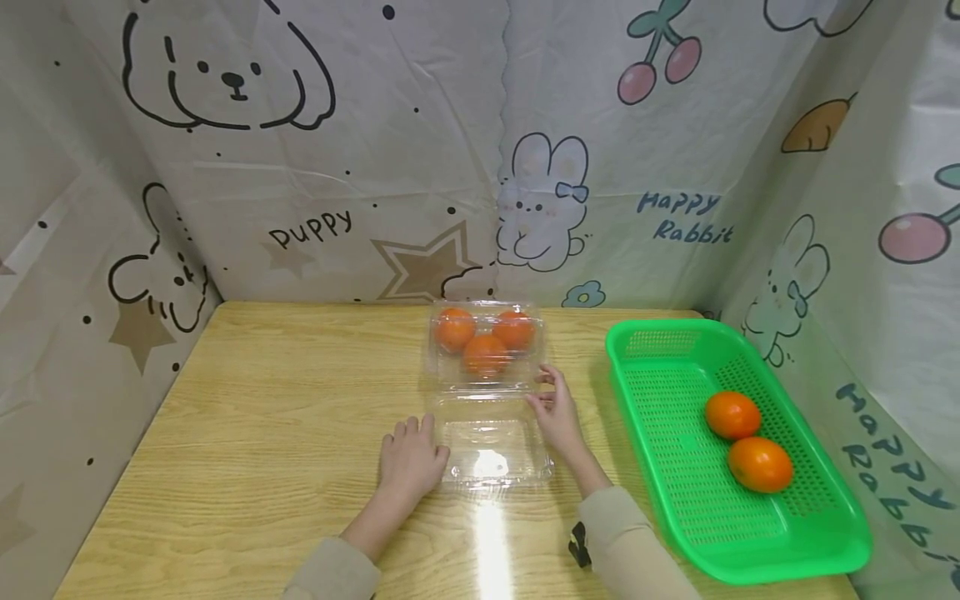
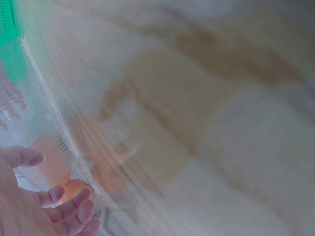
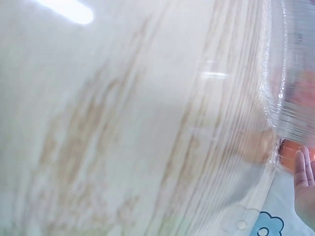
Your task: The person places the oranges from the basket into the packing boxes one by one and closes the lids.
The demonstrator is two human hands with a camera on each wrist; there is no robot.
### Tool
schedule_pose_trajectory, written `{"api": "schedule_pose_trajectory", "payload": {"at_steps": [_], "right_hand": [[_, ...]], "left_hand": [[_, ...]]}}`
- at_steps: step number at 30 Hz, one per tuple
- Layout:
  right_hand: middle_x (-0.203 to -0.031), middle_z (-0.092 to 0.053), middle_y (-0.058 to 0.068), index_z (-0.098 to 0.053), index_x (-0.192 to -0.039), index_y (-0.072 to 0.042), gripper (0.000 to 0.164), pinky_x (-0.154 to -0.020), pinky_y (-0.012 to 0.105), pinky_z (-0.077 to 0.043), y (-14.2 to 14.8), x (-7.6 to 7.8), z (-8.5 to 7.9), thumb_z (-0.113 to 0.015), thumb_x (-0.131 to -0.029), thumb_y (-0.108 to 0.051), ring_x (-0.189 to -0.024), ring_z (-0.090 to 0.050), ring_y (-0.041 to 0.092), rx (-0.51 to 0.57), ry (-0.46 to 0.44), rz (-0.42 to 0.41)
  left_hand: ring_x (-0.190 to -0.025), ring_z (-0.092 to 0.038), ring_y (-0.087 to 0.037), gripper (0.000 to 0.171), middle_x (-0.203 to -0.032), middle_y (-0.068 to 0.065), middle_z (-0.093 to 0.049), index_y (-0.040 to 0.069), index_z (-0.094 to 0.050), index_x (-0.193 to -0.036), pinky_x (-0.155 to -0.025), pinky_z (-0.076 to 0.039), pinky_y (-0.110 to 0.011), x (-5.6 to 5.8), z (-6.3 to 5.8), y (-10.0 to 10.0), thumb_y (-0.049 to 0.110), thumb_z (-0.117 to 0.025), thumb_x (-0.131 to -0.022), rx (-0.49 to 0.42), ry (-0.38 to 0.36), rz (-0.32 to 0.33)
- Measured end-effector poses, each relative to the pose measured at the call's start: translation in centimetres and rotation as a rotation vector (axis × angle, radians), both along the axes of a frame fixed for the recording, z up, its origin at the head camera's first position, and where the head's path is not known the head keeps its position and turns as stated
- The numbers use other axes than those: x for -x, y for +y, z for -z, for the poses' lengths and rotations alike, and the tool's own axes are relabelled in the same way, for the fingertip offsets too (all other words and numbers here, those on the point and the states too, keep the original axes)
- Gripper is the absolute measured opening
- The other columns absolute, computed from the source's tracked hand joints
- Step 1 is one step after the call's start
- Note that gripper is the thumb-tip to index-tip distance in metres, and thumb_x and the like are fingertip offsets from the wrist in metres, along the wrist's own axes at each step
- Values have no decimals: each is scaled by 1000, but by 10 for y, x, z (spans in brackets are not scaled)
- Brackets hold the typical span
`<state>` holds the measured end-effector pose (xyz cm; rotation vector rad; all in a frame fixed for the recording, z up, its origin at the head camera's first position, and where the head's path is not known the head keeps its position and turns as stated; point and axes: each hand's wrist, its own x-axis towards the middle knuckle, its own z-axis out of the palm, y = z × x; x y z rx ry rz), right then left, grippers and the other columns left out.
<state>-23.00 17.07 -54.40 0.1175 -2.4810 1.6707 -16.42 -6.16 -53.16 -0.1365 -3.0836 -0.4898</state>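
Observation:
A clear plastic clamshell box (image 1: 487, 387) lies unfolded on the table, its far half holding three oranges (image 1: 486, 357). The near half, the lid (image 1: 491, 450), is flat and reflects the light. My left hand (image 1: 411, 457) is by the lid's left edge, palm down; its spread fingers show in the left wrist view (image 2: 54, 206) beside the plastic. On the other side, my right hand (image 1: 558, 417) has its fingertips right at the box's right edge, near the fold. Straight fingers of that hand (image 3: 306, 182) appear in the right wrist view, close to an orange.
To the right stands a green perforated basket (image 1: 675, 467) with two oranges (image 1: 759, 464) inside. The wooden table (image 1: 285, 417) extends left of the box. A printed cloth (image 1: 420, 167) hangs around the back and sides.

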Motion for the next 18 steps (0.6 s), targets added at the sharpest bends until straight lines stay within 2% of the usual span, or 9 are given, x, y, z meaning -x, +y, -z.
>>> {"api": "schedule_pose_trajectory", "payload": {"at_steps": [7,12,18], "right_hand": [[-117,-50,19,-35,-134,-5,58,-81,40,-49,-1,-3,-4,-60,-83,0,-93,-58,32,-30,9,-6],[-123,-44,18,-29,-138,-7,62,-89,44,-44,-2,-8,-14,-60,-85,-6,-104,-51,33,-141,20,28],[-126,-41,18,-32,-136,-6,57,-88,47,-44,-3,-17,-32,-60,-86,-11,-111,-45,34,-270,94,91]], "left_hand": [[-92,-50,-32,44,-102,-17,-55,3,-50,-116,-74,-41,-47,0,-1,0,32,-52,-83,4,-5,1],[-92,-50,-33,44,-102,-17,-55,3,-50,-116,-74,-41,-47,0,-2,0,32,-53,-83,8,-6,-1],[-91,-50,-32,43,-101,-17,-55,3,-51,-115,-74,-41,-47,-1,-3,0,32,-52,-83,9,-11,-2]]}}
